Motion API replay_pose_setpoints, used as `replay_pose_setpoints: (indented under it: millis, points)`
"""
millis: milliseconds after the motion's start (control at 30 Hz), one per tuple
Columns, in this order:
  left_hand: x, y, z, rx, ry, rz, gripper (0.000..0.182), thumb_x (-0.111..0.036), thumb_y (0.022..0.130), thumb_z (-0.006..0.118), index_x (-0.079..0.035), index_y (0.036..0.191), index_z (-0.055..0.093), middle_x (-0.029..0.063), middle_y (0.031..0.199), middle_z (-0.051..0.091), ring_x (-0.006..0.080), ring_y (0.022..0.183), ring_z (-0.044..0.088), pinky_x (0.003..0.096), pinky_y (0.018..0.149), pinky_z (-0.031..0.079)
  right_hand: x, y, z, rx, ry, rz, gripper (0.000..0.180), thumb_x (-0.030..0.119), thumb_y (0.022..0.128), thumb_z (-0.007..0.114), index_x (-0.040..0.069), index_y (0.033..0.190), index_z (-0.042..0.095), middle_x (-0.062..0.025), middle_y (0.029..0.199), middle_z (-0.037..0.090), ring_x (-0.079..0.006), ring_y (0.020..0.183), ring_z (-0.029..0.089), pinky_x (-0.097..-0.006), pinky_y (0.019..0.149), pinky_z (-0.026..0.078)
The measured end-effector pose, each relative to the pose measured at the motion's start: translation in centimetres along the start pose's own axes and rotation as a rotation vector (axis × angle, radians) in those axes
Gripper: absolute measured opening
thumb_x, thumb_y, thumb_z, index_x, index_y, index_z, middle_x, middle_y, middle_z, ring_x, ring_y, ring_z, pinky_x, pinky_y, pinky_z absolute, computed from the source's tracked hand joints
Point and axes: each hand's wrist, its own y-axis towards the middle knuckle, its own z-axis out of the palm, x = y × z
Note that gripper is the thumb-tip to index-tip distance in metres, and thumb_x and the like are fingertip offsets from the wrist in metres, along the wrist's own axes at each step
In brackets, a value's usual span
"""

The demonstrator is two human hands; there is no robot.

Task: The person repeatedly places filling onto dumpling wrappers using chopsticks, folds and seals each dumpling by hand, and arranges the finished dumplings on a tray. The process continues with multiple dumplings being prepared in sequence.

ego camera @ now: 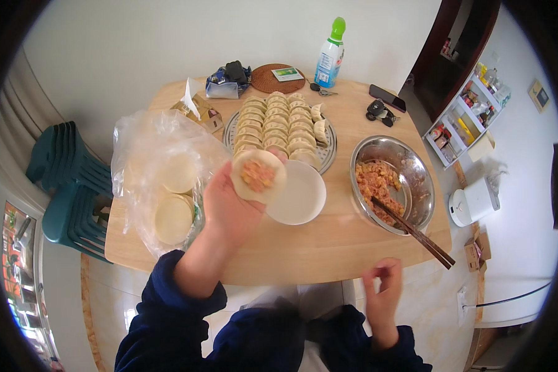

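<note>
On the palm and fingers of my left hand (230, 211) lies a round dumpling wrapper (238, 186) with a mound of pinkish meat filling (258, 175) at its centre. Behind it, partly covered, is a white bowl (300, 197) that seems to hold clear liquid. My right hand (385, 290) hovers off the table's front edge, fingers curled, a gap between thumb and fingers, nothing in it. A steel mixing bowl (421, 186) of filling stands at the right, with wooden chopsticks (421, 239) resting across its rim. Pleated dumplings (275, 122) fill a perforated metal tray (331, 156) in rows.
Stacked wrappers (173, 219) sit in a clear plastic bag (137, 153) at the left. Along the back are a tissue pack (209, 116), a woven mat (262, 79), a green-capped bottle (329, 60), a phone (387, 97) and keys (381, 111). Stacked green stools (69, 186) flank the wooden table (269, 260).
</note>
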Motion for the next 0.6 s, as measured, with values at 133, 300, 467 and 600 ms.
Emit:
replay_pose_setpoints:
  millis: [133, 300, 467, 600]
  points:
    - [0.6, -0.7, 0.0, 0.009, -0.103, -0.203, 0.059, -0.032, 0.105, 0.023, 0.008, 0.147, 0.036, 0.0229, 0.151, 0.043, 0.0351, 0.141, 0.042, 0.0467, 0.119, 0.031, 2.6, 3.4, 3.3, 0.256, -0.227, -0.442, 0.056, 0.021, 0.084, 0.073, 0.0, 0.131, 0.05, -0.0212, 0.13, 0.057, -0.0356, 0.113, 0.056, -0.0506, 0.107, 0.031]
    - [-0.2, -0.7, 0.2, 0.004, -0.061, -0.219, 0.062, -0.037, 0.106, 0.02, 0.007, 0.148, 0.035, 0.0207, 0.153, 0.041, 0.0344, 0.142, 0.04, 0.0465, 0.119, 0.031, 4.5, 9.3, 8.3, 0.305, -0.386, -0.585, 0.076, 0.029, 0.082, 0.072, 0.003, 0.145, 0.039, -0.0217, 0.141, 0.05, -0.0345, 0.114, 0.059, -0.0549, 0.113, 0.02]
    - [0.0, -1.0, 0.4, 0.025, 0.031, -0.085, 0.062, -0.039, 0.107, 0.02, 0.005, 0.148, 0.037, 0.0177, 0.155, 0.041, 0.0341, 0.142, 0.041, 0.0462, 0.118, 0.032, 4.6, 10.4, 10.7, 0.419, -0.459, -0.578, 0.064, 0.044, 0.101, 0.045, 0.001, 0.147, 0.034, -0.0179, 0.143, 0.05, -0.0274, 0.109, 0.067, -0.0581, 0.119, 0.011]
    - [0.1, -1.5, 0.4, 0.049, 0.037, -0.061, 0.061, -0.041, 0.107, 0.023, 0.001, 0.148, 0.038, 0.0172, 0.155, 0.041, 0.0337, 0.142, 0.041, 0.0471, 0.118, 0.033, 3.9, 10.3, 11.2, 0.358, -0.335, -0.589, 0.07, 0.054, 0.103, 0.038, 0.002, 0.148, 0.032, -0.0177, 0.144, 0.049, -0.0283, 0.106, 0.069, -0.0584, 0.12, 0.01]
